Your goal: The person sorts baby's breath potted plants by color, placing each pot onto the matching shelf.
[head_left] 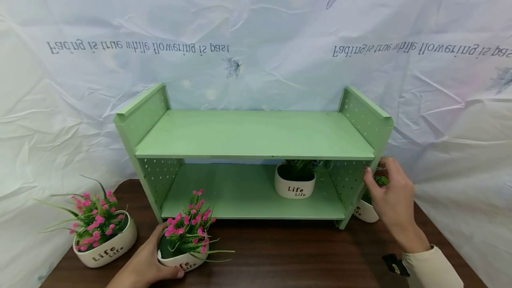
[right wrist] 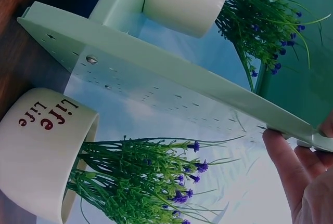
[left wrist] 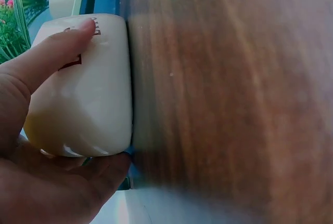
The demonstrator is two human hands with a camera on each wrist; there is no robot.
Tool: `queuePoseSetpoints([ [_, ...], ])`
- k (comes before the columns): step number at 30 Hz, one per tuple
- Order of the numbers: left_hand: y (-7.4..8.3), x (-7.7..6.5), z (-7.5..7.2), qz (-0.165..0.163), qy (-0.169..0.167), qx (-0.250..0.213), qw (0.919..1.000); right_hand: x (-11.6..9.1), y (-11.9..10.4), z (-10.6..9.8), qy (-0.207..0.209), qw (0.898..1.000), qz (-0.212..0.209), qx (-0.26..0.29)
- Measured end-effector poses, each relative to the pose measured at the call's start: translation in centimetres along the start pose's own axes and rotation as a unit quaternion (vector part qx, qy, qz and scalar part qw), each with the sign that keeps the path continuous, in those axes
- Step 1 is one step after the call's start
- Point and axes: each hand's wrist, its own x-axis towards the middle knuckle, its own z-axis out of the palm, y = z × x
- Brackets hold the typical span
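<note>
My left hand (head_left: 144,254) grips a white planter (left wrist: 99,89) lettered "Life", with pink artificial flowers (head_left: 194,223), on the table just before the shelf's front left corner. Its thumb lies across the lettered front, and the other fingers are round the end. At the right of the green two-tier shelf (head_left: 256,134), my right hand (head_left: 394,203) pinches the edge of the perforated side panel (right wrist: 156,68). Fingertips touch the panel's outer face, the thumb on the other side. A planter (right wrist: 41,151) with purple flowers stands outside that panel, partly hidden by the hand in the head view.
Another "Life" planter (head_left: 296,188) with purple flowers sits on the lower shelf, towards the right. At the table's left stands a second pink-flowered planter (head_left: 106,250). Behind the shelf hangs a printed cloth (head_left: 272,21). The brown wooden table (head_left: 280,252) extends in front.
</note>
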Motion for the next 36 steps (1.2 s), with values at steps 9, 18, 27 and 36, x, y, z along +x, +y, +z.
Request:
queuePoseSetpoints([
  [9, -0.1, 0.4, -0.1, 0.006, -0.004, -0.011, 0.9999, -0.1, 0.1, -0.3, 0.001, 1.000, 0.003, -0.011],
  [18, 0.1, 0.3, 0.0, 0.028, -0.003, -0.038, 0.9989, -0.3, 0.1, -0.1, -0.005, 1.000, -0.003, -0.006],
  [27, 0.5, -0.4, 0.7, 0.063, -0.011, -0.111, 0.9918, -0.3, 0.0, 0.1, -0.012, 1.000, -0.003, -0.008],
  [36, 3.0, -1.2, 0.8, 0.053, -0.038, -0.169, 0.9835, -0.2, 0.1, -0.1, -0.013, 1.000, -0.003, -0.004],
])
